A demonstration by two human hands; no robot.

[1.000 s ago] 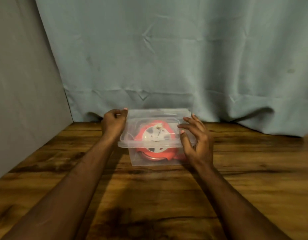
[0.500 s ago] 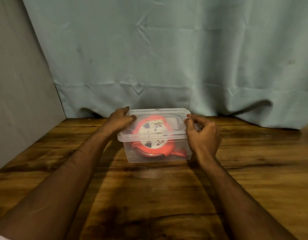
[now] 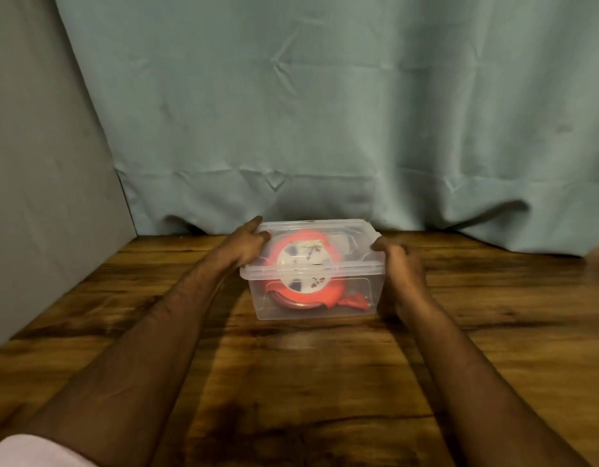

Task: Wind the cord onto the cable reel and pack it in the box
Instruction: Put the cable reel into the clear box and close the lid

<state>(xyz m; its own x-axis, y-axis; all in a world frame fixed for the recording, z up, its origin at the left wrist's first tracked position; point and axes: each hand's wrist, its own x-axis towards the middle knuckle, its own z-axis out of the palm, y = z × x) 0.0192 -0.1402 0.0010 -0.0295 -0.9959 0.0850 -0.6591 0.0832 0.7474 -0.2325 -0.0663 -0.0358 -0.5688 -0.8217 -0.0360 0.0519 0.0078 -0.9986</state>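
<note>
Grey panel at far left, pale blue-green curtain across the back, dark grained wooden table below. Left hand lies on the left end of the clear plastic lid, fingers loosely curled over the far corner, pressing rather than gripping. Under the lid, the clear rectangular plastic box holds the red cable reel with white hub, lying tilted, with a red plug or cord end resting at the box floor just right of it. Right hand is curled against the right end of the lid and box rim, thumb on the top corner; whether it pinches the rim cannot be told. Packing looks all but finished; sealing the lid seems the step in hand. Risk: uneven pressure could leave one corner unlatched, or the tilted reel could hold the lid up. Hidden: far rim latches, the cord's winding, the fingertips behind the box. Motion blur softens the hub markings.
</note>
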